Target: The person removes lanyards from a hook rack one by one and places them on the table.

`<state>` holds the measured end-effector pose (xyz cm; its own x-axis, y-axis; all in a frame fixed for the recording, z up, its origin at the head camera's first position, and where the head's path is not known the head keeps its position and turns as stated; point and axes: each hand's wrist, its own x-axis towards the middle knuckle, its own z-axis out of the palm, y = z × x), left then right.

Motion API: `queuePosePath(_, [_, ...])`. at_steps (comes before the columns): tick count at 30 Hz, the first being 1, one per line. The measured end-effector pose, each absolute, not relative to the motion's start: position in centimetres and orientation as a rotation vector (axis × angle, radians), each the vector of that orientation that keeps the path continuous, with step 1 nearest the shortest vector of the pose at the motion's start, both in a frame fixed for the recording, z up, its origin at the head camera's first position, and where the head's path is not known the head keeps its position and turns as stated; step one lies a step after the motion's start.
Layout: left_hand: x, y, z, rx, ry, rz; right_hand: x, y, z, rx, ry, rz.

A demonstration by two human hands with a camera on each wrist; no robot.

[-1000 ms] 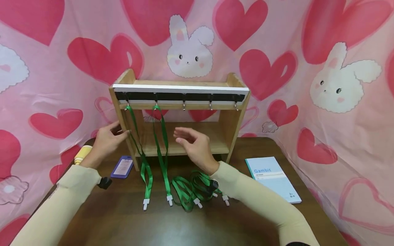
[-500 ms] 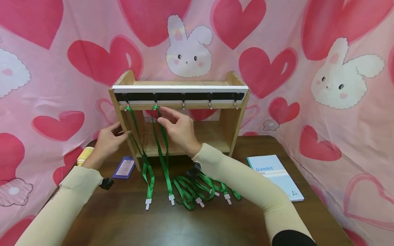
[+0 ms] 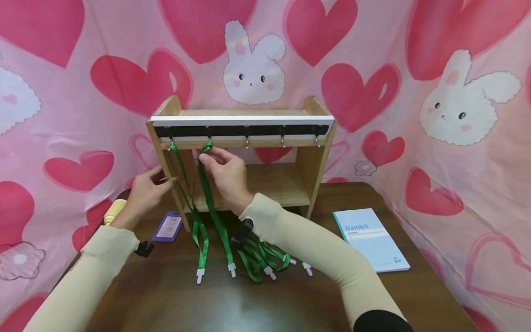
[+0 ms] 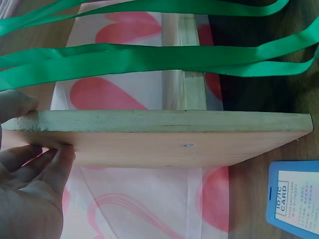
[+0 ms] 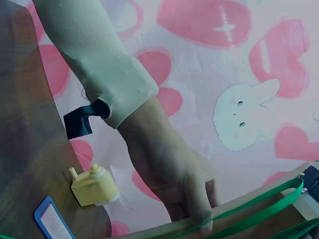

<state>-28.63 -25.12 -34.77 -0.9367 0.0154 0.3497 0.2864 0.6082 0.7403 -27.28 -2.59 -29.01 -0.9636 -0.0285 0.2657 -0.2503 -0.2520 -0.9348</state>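
A small wooden shelf (image 3: 265, 177) stands on the table with a row of hooks along its black and white front strip (image 3: 265, 131). Two green lanyards hang from the hooks at the left, the outer lanyard (image 3: 196, 219) and the inner lanyard (image 3: 215, 212), their white clips low in front. My left hand (image 3: 147, 191) grips the shelf's left side panel (image 4: 164, 122), thumb on the front edge and fingers on the outer face. Just under the second hook, my right hand (image 3: 230, 177) pinches the inner lanyard between thumb and fingers. The right wrist view hides this pinch.
Several coiled green lanyards (image 3: 253, 260) lie in front of the shelf, partly behind my right forearm. A blue card holder (image 3: 168, 227) and a yellow bottle (image 3: 114, 211) are at the left. At the right lies a white notebook (image 3: 371, 240). A heart-patterned curtain hangs behind.
My right hand has moved left and up from in front of the shelf's opening to the inner lanyard, taken hold of it and shifted its top part slightly left. The left hand stays put.
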Motion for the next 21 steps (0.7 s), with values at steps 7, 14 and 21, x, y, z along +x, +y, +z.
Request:
queuePosePath(7, [-28.83,-25.12,-34.77,-0.282,-2.512,-1.242,-27.51,-3.35,-28.5,0.333,-1.726,2.447])
queuePosePath(14, [-28.98,-24.55,-35.21,-0.305,-2.475,-1.254,-28.02,-3.2,-28.63,0.284,-1.662,2.568])
queuePosePath(21, [-29.16,-24.89,-35.19,-0.29,-2.448,-1.286,-28.07,-2.74,-28.82,0.308,-1.665,2.652])
